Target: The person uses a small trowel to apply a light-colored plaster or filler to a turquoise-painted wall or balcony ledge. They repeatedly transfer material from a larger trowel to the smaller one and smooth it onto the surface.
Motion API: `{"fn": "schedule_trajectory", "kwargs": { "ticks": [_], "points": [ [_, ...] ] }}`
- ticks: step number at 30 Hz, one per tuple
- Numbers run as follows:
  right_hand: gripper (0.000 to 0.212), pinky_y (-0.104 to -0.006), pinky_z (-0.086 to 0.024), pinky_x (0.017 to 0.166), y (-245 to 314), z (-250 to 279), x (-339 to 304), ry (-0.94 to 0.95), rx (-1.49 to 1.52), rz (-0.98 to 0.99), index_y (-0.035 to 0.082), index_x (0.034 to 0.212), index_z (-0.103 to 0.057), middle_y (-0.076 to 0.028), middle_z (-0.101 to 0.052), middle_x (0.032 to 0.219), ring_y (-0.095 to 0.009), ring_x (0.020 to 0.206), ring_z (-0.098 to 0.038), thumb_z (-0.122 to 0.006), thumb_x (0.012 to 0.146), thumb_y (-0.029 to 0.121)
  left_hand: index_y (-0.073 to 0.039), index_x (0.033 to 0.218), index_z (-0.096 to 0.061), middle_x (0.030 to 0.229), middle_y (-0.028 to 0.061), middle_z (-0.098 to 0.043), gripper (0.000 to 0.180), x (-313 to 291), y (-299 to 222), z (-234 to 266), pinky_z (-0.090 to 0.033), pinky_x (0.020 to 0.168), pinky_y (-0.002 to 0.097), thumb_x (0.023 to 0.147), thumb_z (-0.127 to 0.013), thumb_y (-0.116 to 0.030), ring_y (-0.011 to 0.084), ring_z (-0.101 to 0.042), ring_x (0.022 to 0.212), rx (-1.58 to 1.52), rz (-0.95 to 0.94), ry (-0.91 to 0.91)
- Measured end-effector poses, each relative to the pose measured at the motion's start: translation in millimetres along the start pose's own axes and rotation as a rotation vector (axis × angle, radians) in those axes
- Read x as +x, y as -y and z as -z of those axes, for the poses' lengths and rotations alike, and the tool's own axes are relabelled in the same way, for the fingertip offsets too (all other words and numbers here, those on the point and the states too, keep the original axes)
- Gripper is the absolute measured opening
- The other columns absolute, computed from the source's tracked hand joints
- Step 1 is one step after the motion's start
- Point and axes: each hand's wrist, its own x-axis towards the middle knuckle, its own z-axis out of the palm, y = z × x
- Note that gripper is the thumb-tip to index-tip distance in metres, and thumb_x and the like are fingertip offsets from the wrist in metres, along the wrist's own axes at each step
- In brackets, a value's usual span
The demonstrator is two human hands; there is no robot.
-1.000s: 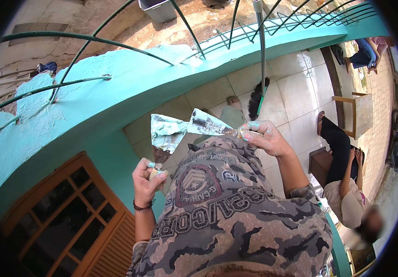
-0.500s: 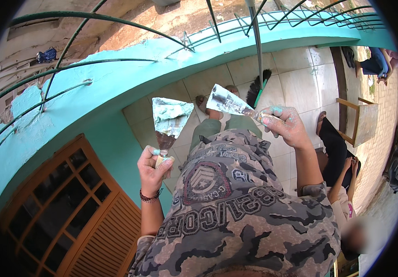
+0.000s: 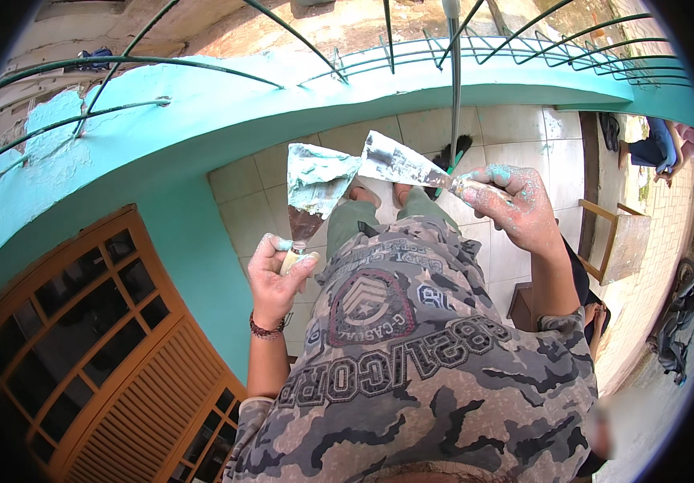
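Note:
My left hand (image 3: 280,274) is closed round the short handle of a wide putty knife (image 3: 305,224), blade pointing up and away from me. A thick lump of pale turquoise filler (image 3: 319,179) covers most of that blade. In my right hand (image 3: 518,201) is a second putty knife (image 3: 403,163), held by its handle with the blade pointing left. Streaks of the same filler coat its blade. The two blades come close at their edges; whether they touch I cannot tell. Turquoise smears mark the fingers of both hands.
A turquoise wall (image 3: 226,101) with dark green metal bars (image 3: 129,60) curves across ahead. At the left stands a brown panelled door (image 3: 113,338). A broom (image 3: 455,153) rests on the tiled floor (image 3: 512,165). To the right are a wooden stool (image 3: 624,241) and a person, mostly hidden.
Both hands have shifted a little to the right, and the putty knife blades have come closer together. The view has also moved, so the person at the right is now mostly hidden behind my arm.

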Motion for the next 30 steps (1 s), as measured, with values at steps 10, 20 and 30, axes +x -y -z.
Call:
{"fn": "schedule_trajectory", "kwargs": {
  "ticks": [10, 20, 30],
  "points": [
    [0.024, -0.0194, -0.04, 0.052, 5.2, -5.7, 1.0, -0.054, 0.077, 0.046, -0.001, 0.094, -0.069, 0.001, -0.058, 0.065, -0.003, 0.06, -0.049, -0.07, 0.082, 0.02, -0.005, 0.091, -0.043, 0.073, 0.0059, -0.058, 0.027, 4.1, 1.7, -1.6, -0.042, 0.038, 0.02, 0.08, -0.067, -0.002, 0.0095, -0.057, 0.056, -0.059, -0.037, -0.01],
    [0.023, -0.0203, -0.04, 0.054, 10.9, -12.0, -3.2, -0.088, -0.023, 0.126, -0.001, 0.095, -0.068, 0.0, -0.062, 0.07, -0.003, 0.062, -0.049, -0.068, 0.083, 0.019, -0.005, 0.089, -0.045, 0.068, 0.0044, -0.058, 0.027, 4.8, -0.8, 0.3, -0.038, 0.04, 0.019, 0.078, -0.069, -0.002, 0.0068, -0.052, 0.05, 0.026, -0.108, 0.004],
    [0.02, -0.0224, -0.045, 0.061, 22.3, -15.8, 2.1, -0.097, -0.007, 0.264, -0.001, 0.093, -0.069, -0.005, -0.067, 0.075, -0.006, 0.068, -0.056, -0.066, 0.085, 0.017, -0.004, 0.087, -0.047, 0.062, 0.0029, -0.057, 0.026, 8.9, -18.6, -4.3, -0.035, 0.041, 0.0182, 0.077, -0.071, -0.003, 0.0046, -0.048, 0.047, 0.116, -0.156, 0.004]
  ]
}}
